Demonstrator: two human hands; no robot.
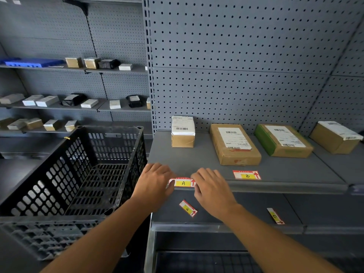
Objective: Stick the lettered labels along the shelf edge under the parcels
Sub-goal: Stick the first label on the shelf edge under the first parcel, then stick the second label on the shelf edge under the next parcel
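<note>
A red-and-yellow label marked A (183, 182) lies against the front edge of the grey shelf (285, 187), below a small white-topped parcel (183, 132). My left hand (154, 182) pinches the label's left end and my right hand (209, 186) pinches its right end. A label marked B (246, 175) rests on the shelf top in front of a flat brown parcel (234, 144). Loose on the shelf below lie a label marked G (188, 208) and a label marked C (275, 216). Two more parcels (283, 140) (335, 137) stand further right.
A black plastic crate (78, 174) stands close on the left, its rim next to my left forearm. Grey pegboard backs the shelf. Another shelving unit at the far left holds several small boxes (73, 62).
</note>
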